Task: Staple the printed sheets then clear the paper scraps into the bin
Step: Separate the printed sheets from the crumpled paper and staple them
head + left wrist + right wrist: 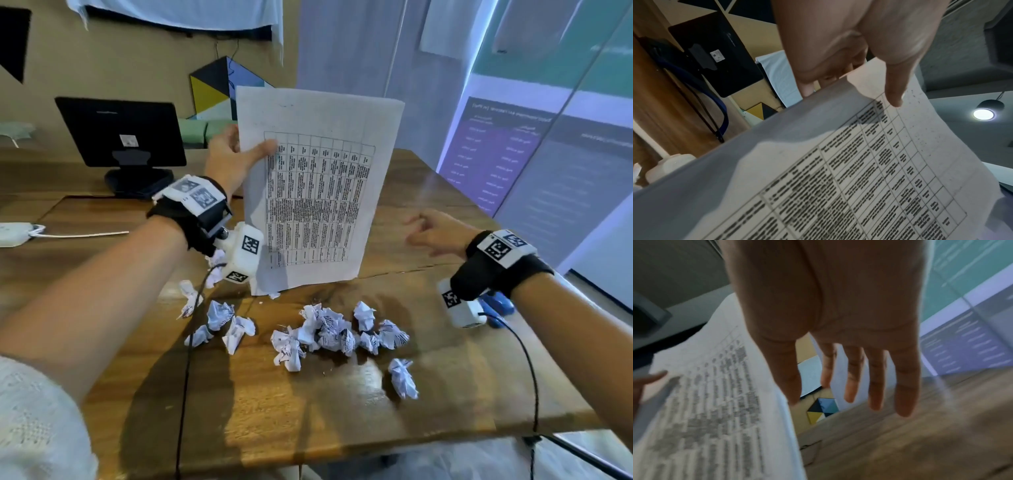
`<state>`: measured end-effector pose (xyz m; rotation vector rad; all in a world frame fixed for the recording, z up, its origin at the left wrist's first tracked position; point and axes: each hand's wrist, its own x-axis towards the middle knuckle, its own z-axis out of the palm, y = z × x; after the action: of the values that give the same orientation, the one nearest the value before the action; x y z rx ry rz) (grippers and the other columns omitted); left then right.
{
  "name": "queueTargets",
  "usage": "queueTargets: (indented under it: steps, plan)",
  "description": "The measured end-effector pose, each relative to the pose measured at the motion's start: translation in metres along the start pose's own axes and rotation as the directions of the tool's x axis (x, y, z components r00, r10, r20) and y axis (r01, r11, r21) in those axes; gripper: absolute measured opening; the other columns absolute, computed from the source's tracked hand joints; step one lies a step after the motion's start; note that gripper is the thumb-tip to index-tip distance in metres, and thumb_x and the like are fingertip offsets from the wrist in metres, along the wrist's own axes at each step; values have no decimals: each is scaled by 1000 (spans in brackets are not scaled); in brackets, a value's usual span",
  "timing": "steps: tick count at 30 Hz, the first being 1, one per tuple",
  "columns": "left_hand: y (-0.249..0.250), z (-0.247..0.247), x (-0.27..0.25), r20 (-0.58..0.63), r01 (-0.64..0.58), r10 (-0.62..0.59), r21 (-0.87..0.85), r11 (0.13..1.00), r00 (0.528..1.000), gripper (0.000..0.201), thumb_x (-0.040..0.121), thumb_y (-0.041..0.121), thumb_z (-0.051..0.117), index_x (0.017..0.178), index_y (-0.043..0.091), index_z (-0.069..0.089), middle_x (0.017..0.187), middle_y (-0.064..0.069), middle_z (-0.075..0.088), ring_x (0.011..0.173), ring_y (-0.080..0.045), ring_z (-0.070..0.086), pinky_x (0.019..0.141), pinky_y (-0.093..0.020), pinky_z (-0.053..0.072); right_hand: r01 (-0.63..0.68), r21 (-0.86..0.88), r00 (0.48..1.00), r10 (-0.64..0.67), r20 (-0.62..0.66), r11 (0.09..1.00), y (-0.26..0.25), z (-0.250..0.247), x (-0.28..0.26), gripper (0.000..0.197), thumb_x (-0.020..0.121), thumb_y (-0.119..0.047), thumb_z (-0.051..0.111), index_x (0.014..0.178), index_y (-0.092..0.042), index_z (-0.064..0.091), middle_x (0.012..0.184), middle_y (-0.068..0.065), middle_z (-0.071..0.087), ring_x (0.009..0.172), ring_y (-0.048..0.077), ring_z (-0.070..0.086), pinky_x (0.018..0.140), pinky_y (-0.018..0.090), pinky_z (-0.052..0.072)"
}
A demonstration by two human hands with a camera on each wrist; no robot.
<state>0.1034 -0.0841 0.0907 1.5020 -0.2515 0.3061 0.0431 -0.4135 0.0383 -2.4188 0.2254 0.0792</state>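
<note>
My left hand (236, 154) holds the printed sheets (318, 192) upright above the wooden table (342, 411), thumb on the front of the page and fingers behind its left edge. The left wrist view shows the thumb (894, 91) pressing on the printed sheets (859, 162) with their table of text. My right hand (431, 231) hovers to the right of the sheets, fingers (875, 382) straight and spread, holding nothing. Several crumpled paper scraps (329, 332) lie on the table below the sheets. A blue stapler (500, 306) lies partly hidden under my right wrist.
A black monitor (120, 137) stands at the back left of the table. A white adapter with a cable (13, 233) lies at the left edge. Glass panels with printed text (513, 154) rise to the right. No bin is in view.
</note>
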Motion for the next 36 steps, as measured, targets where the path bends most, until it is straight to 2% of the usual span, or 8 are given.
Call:
queueTargets:
  steps: [5,9,14,19,23,26,30,36]
  plan:
    - [1,4,2,34,-13,12,7,1000,999,18,82,14,71,99,14,66,83,14,75,82,-1,70,76,-22,57,-155,-539,985,173,-17,828,68,-16,-13,64,70,-23,79,123,-10,47,119,18,55,108,32,55,88,34,43]
    - [-2,5,-1,32,-5,6,-43,999,999,13,82,15,70,89,24,65,73,20,73,75,3,69,75,-24,58,-311,-631,938,338,-81,711,107,-13,-21,84,68,-37,79,135,-13,35,136,18,42,119,36,50,98,41,44]
    - [2,7,-6,53,-14,18,-75,997,998,12,84,13,67,89,24,64,69,24,72,73,5,69,67,-15,56,-431,-614,899,375,-227,661,118,-1,-22,60,82,-19,67,130,-2,35,134,21,33,108,40,56,91,46,49]
    - [6,5,-7,58,14,-8,-103,995,998,11,81,14,71,89,21,67,76,15,74,77,-5,71,75,-28,59,-509,-589,859,420,-293,628,116,0,-22,36,93,-21,52,122,-1,52,127,18,49,118,34,47,90,37,46]
    - [13,4,-7,52,19,-11,-145,989,999,10,82,10,69,88,18,66,74,14,75,75,-6,71,73,-27,58,-524,-455,851,436,-292,720,124,1,-23,18,88,-22,58,91,-5,64,98,18,63,88,33,58,69,30,41]
    - [14,5,-10,40,0,5,-123,992,999,10,84,10,68,87,19,65,71,17,74,73,-2,70,79,-27,58,-524,-426,852,444,-277,738,122,3,-21,15,89,-18,56,96,-8,65,112,20,61,91,32,57,72,29,40]
    - [17,7,-10,13,-20,22,-122,992,1000,9,83,12,68,92,13,65,65,19,72,65,4,68,73,-22,58,-580,-301,811,505,-295,757,113,11,-14,56,87,-21,59,135,0,38,127,22,53,113,37,55,78,34,43]
    - [26,8,-10,-26,-56,54,-78,995,998,36,84,14,67,117,0,61,94,0,68,77,-6,65,76,-23,57,-315,57,867,312,-390,947,58,3,-10,54,84,-28,64,125,-2,41,119,23,55,96,32,54,79,33,39]
